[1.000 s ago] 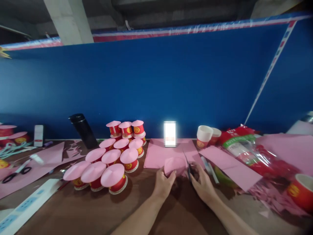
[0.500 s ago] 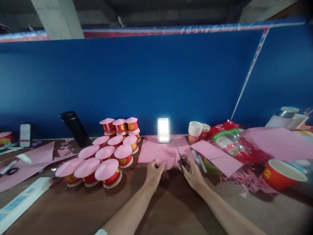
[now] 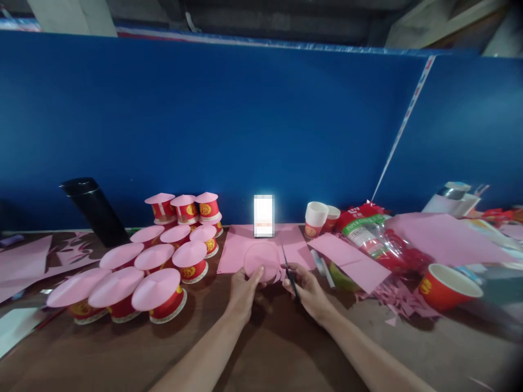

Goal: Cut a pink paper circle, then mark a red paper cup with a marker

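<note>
Pinching a round pink paper disc [image 3: 260, 257] between thumb and fingers, the left hand [image 3: 244, 291] is near the right hand [image 3: 308, 288], which grips dark scissors [image 3: 291, 281] with blades pointing forward, while pink-topped red cups [image 3: 156, 289] stand left of both hands and pink paper scraps [image 3: 402, 298] lie to their right.

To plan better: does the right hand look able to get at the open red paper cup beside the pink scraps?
Probably yes: between the right hand and the red paper cup lie mainly low pink paper scraps. But that hand holds scissors, which may hinder gripping.
</note>
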Action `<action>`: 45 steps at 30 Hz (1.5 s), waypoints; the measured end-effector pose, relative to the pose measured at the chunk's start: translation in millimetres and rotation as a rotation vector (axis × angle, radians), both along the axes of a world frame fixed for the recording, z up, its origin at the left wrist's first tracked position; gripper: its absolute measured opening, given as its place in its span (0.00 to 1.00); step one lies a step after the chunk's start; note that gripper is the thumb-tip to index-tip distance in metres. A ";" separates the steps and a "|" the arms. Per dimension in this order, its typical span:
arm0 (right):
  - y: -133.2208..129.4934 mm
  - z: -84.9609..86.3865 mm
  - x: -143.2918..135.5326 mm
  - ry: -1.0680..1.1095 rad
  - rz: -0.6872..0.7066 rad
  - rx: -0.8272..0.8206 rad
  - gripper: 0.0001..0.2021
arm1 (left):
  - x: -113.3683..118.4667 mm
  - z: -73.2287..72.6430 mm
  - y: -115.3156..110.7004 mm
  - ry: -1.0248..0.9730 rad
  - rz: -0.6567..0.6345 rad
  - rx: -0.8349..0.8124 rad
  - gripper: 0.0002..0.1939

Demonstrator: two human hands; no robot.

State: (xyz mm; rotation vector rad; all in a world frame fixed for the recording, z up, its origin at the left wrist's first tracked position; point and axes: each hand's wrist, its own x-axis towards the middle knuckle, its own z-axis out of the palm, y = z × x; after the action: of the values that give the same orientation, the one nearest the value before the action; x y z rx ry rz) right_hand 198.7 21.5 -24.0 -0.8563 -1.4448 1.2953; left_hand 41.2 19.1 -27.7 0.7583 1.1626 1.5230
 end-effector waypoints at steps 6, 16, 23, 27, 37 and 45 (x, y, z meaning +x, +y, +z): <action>-1.7 0.6 -2.0 -0.035 0.020 -0.009 0.20 | 0.1 -3.3 0.7 0.015 -0.018 0.023 0.21; -1.9 4.2 -0.2 -0.054 0.019 -0.105 0.22 | 0.0 -0.8 -0.1 -0.023 -0.008 0.000 0.18; 0.1 -2.8 3.1 -0.073 0.051 -0.115 0.22 | -0.9 -0.5 -0.9 -0.008 -0.027 0.009 0.18; -1.1 -0.6 2.2 -0.062 0.052 -0.109 0.22 | -0.6 -0.5 -1.4 -0.006 -0.028 0.015 0.19; -3.5 4.9 0.3 -0.064 0.047 -0.145 0.24 | 0.0 -1.9 -0.3 0.014 -0.019 0.020 0.21; -1.1 -0.2 2.0 -0.063 0.053 -0.113 0.22 | -0.4 -3.3 0.0 0.022 -0.029 0.023 0.21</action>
State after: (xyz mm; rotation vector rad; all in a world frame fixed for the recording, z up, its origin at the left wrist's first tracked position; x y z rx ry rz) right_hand 200.7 20.3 -24.2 -0.9464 -1.4631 1.4115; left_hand 40.8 19.1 -31.1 0.8055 1.1475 1.5102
